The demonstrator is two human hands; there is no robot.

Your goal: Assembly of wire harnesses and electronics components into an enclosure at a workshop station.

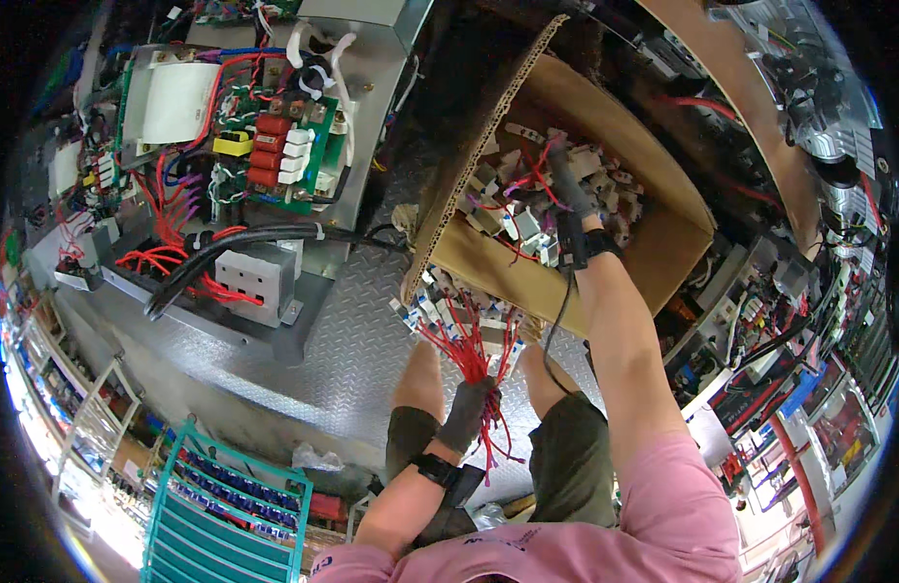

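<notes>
My left hand (pixel 467 413), in a grey glove, is closed around a bundle of red wires (pixel 462 352). Their far ends spread toward white connector blocks (pixel 438 303), while loose ends hang below the fist. My right hand (pixel 572 189), also gloved, reaches down into an open cardboard box (pixel 663 257). Its fingers are together at a red wire (pixel 544 175) with purple ends. Around it lies a heap of white and grey plastic connector pieces (pixel 600 175). Both wrists wear black straps, and a dark cord trails from the right one.
At left stands an open metal chassis with circuit boards (pixel 309 155), red wires and a thick black cable (pixel 236 238). Metal tread plate (pixel 357 306) lies underneath. A green rack (pixel 226 500) stands at lower left. More electrical units (pixel 760 301) are at right.
</notes>
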